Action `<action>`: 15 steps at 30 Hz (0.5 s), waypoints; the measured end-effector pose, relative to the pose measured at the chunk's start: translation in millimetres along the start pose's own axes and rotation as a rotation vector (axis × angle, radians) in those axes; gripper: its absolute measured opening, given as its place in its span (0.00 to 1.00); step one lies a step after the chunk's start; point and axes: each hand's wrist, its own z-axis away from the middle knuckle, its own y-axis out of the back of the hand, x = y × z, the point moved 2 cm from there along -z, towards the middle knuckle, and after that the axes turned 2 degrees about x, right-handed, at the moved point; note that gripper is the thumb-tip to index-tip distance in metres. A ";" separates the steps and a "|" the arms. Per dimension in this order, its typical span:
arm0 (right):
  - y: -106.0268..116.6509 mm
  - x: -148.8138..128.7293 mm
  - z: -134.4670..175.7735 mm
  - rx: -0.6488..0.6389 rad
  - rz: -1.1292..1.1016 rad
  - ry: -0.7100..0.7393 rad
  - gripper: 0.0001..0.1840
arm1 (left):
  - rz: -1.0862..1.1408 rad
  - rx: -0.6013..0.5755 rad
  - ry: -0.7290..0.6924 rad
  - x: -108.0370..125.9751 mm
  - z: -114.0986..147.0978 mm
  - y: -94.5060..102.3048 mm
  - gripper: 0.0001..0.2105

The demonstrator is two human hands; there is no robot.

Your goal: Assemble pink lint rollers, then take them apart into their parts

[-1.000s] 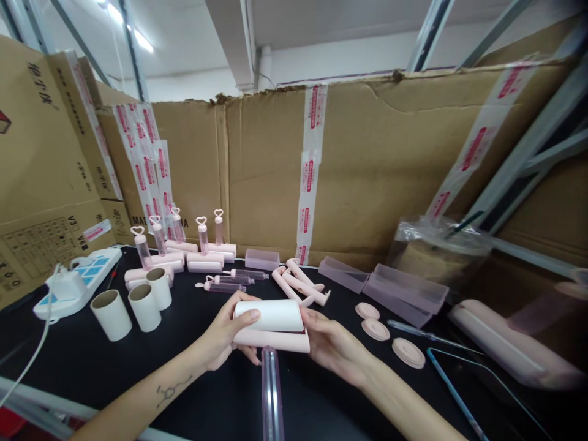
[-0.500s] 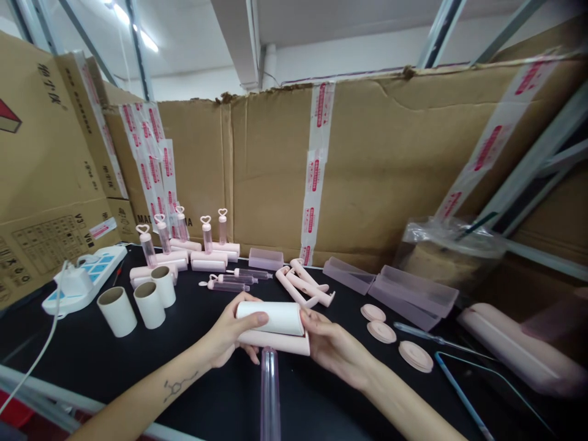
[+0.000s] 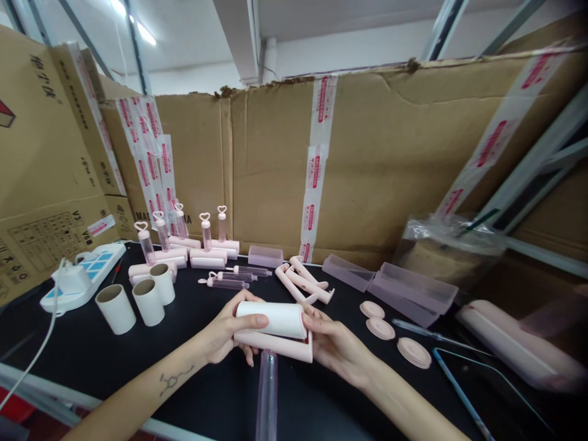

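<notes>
In front of me, a white lint-roller roll point(image 3: 271, 318) lies against a pale pink roller holder point(image 3: 280, 347), with a gap between them that widens toward the right. My left hand point(image 3: 234, 327) grips the left end, thumb on top of the roll and fingers underneath. At the right end, my right hand point(image 3: 328, 340) pinches the roll and the holder's end arm. A clear purplish tube handle point(image 3: 267, 392) extends from below the holder toward me. Whether the roll sits on the holder's far end is hidden by my left hand.
Three white rolls point(image 3: 116, 309) stand at left near a power strip point(image 3: 82, 278). Behind are assembled pink rollers point(image 3: 207, 258), loose pink holders point(image 3: 303, 282) and purple translucent covers point(image 3: 413, 297). Pink discs point(image 3: 414, 353) and a screwdriver point(image 3: 416, 329) lie right. Cardboard walls point(image 3: 266, 165) enclose the back.
The pink holder's right end has tipped down a little, widening the gap to the roll. The clear handle's lower end has swung slightly left. Both hands keep their grip.
</notes>
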 end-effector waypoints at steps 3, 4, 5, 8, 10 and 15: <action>-1.8 -1.3 1.1 0.010 -0.016 0.000 0.14 | 0.001 -0.016 0.006 -0.2 0.1 -0.9 0.16; -2.4 -1.8 1.4 0.012 -0.024 -0.001 0.14 | -0.001 -0.017 0.006 -0.6 -0.1 -1.1 0.16; -3.0 -2.1 1.5 0.012 -0.029 -0.002 0.13 | -0.005 -0.014 0.005 -1.0 -0.2 -1.1 0.16; -4.2 -1.9 1.7 -0.003 -0.008 -0.007 0.12 | -0.023 0.017 -0.015 -1.3 -0.2 -0.9 0.16; -3.4 -1.7 1.5 -0.005 0.033 0.025 0.11 | -0.045 0.054 -0.046 -0.5 0.1 -0.7 0.17; 0.4 -3.3 1.2 0.018 0.231 0.201 0.10 | -0.112 0.181 -0.162 2.7 1.2 0.8 0.21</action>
